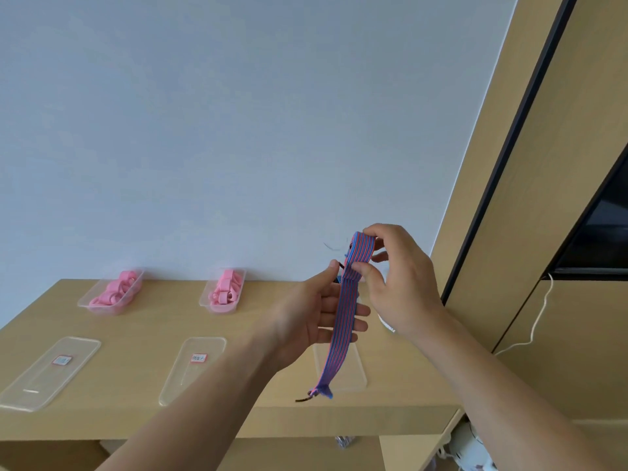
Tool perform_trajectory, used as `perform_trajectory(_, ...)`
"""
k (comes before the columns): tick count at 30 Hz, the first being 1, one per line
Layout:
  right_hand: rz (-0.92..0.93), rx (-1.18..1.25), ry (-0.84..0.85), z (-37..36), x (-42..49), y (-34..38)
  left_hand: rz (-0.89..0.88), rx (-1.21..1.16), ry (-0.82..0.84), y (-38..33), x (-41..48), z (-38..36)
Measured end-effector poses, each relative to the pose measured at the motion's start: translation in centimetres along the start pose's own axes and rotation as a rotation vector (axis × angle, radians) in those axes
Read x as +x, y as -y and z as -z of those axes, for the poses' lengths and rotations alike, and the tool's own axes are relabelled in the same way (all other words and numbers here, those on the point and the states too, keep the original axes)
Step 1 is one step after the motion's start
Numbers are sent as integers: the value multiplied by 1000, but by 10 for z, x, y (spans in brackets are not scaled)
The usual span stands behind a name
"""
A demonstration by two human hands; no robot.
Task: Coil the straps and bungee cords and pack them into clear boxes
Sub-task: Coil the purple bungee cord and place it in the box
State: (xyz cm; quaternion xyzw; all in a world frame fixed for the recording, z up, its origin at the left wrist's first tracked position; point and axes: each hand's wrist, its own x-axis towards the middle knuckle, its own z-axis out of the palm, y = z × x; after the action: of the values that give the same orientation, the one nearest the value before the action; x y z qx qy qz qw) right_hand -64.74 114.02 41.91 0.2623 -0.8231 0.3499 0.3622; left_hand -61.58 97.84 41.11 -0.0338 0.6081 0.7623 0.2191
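- A blue-and-red striped strap [343,321] was held up in the air by both hands, above the right part of the table [258,385] and clear of it.
- The top of the strap was folded over into a short loop, and this loop was pinched by the right hand [404,283], thumb in front and fingers [372,231] curled over the fold.
- The left hand [306,321] was held palm-up just behind the hanging strap, its fingers [360,311] released and kept straight; its thumb was raised to the strap's left edge, and whether anything was pinched there could not be told.
- The rest of the strap was left hanging straight down, ending in a gathered tip with a dark hook [304,399] close above the table's front edge.
- Two clear boxes [85,302] [204,300] were set at the back of the table by the wall, each filled with coiled pink straps [115,288] [226,288].
- Three clear lids [44,379] [190,375] [350,372] were laid flat nearer the front, the two on the left being marked with red-edged labels [62,360], the third lying under the hanging strap.
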Motion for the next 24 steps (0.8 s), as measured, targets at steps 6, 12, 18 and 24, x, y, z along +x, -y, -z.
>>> perform_trajectory(6,144,-44,-55,-6,-20,3,-41,-83,-36,-6,4,5)
perform_trajectory(12,210,-18,-28,-10,-30,6,-112,-111,-47,-10,6,12)
perform_trajectory(18,280,-58,50,-12,-32,3,-213,-32,-49,-13,9,14)
perform_trajectory(24,8,205,67,3,-13,6,-219,20,-9,-8,8,15)
